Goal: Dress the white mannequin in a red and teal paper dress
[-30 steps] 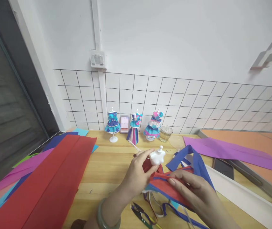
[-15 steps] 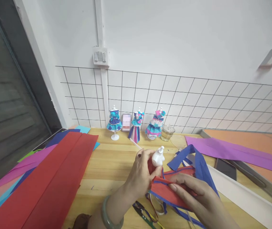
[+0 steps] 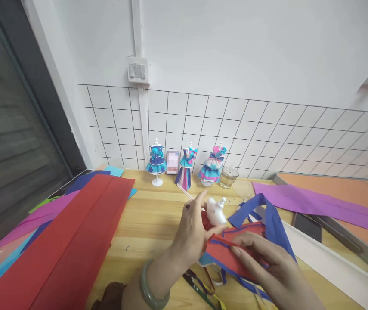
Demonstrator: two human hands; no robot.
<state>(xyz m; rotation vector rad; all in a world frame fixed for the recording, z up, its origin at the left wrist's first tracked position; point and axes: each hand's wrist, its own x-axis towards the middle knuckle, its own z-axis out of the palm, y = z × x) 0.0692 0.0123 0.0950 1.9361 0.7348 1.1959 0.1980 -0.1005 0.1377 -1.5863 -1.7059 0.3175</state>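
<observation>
My left hand (image 3: 192, 228) curls around a small white mannequin (image 3: 216, 211), its thumb stretched along the near side. The mannequin leans, its neck knob pointing up and to the right, and a bit of red material shows on it beside my fingers. Between the thumb and fingers of my right hand (image 3: 261, 254) is the edge of a red piece with blue trim (image 3: 227, 254), perhaps crepe paper or thin cloth. My left thumb lies against or close to this piece's upper edge. Its lower part is partly hidden by my right hand.
Three dressed mini mannequins (image 3: 157, 163) stand at the back beside a glass of liquid (image 3: 229, 177). Red sheets (image 3: 83, 228) cover the left side. At right lie a blue strip (image 3: 276, 224), a purple sheet (image 3: 313, 202) and a dark phone (image 3: 307, 227). Green-handled scissors (image 3: 199, 292) lie in front.
The mannequin has tipped further right in my left hand, and that hand's fingers have loosened and spread. My right hand keeps its pinch on the red piece. The view has shifted slightly.
</observation>
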